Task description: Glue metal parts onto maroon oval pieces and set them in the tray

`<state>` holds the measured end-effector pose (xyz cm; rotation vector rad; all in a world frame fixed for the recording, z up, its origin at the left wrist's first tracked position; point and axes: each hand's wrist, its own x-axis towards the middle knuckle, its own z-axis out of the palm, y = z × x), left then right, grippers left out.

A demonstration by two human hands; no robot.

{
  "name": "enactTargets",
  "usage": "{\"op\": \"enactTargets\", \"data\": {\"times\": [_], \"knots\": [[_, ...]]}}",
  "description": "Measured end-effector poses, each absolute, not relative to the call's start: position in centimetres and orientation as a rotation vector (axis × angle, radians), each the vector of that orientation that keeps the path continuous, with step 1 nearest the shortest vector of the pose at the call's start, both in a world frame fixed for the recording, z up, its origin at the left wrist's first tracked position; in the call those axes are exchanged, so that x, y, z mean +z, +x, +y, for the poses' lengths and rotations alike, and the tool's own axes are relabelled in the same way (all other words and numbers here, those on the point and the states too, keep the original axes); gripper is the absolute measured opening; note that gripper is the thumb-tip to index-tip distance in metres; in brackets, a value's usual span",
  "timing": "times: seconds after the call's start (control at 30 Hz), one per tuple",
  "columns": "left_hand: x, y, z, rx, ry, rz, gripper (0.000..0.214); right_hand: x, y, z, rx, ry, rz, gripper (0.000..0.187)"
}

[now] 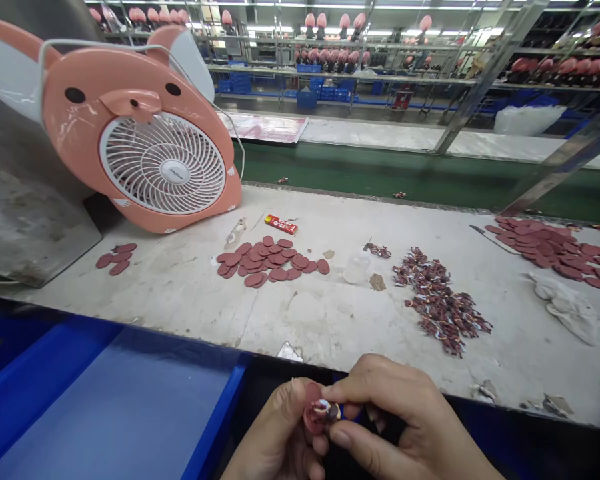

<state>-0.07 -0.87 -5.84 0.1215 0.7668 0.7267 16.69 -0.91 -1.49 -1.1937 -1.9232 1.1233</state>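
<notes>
Just above the near edge of a long white workbench [300, 313], both bare hands meet over a dark gap; the left hand [273, 433] holds a small maroon oval pad [312, 419] upright, its thumb and fingertips clamped together on the rim; the right hand [405, 420] lies to its side, thumb and forefinger pinched on a tiny brown-and-white piece [329, 411] against the pad's face; this firm two-handed pinch keeps the pad steady while the fingertips control the small piece; the fingers partly hide how the two join; on the bench ahead, loose maroon pads [265, 260] lie in a spread pile, with a tangled heap of brown-and-white pieces [440, 300] to its right; more pads [550, 247] lie further right beside a crumpled white cloth [567, 307]; a pink pig-shaped electric fan [145, 133] stands at the far left, facing the hands' side of the bench; a blue bin [105, 400] sits below the bench edge, left of the hands.
</notes>
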Motion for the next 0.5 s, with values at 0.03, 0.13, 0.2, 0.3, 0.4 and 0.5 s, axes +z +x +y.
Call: {"op": "enactTargets", "data": {"times": [0.03,0.13,0.2,0.3,0.4,0.5], "knots": [[-5.70,-0.04,-0.84,0.720,0.123,0.774,0.035,-1.55,16.77,-0.93,1.124,-1.181,-1.928,0.015],[-5.29,0.06,-0.75,0.704,0.131,0.783,0.035,-1.69,16.93,-0.85,1.114,-1.166,-1.934,0.013],[-5.07,0.12,-0.71,0.703,0.135,0.797,0.035,-1.72,16.97,-0.72,1.096,-1.158,-1.935,0.013],[-4.88,0.27,-0.63,0.700,0.147,0.829,0.036,-1.69,17.00,-0.57,1.072,-1.123,-1.914,0.012],[-4.84,0.46,-0.54,0.695,0.166,0.846,0.037,-1.75,17.06,-0.55,1.096,-1.113,-1.889,0.012],[-4.87,0.60,-0.51,0.702,0.181,0.858,0.038,-1.94,17.17,-0.71,1.112,-1.107,-1.843,0.010]]}}
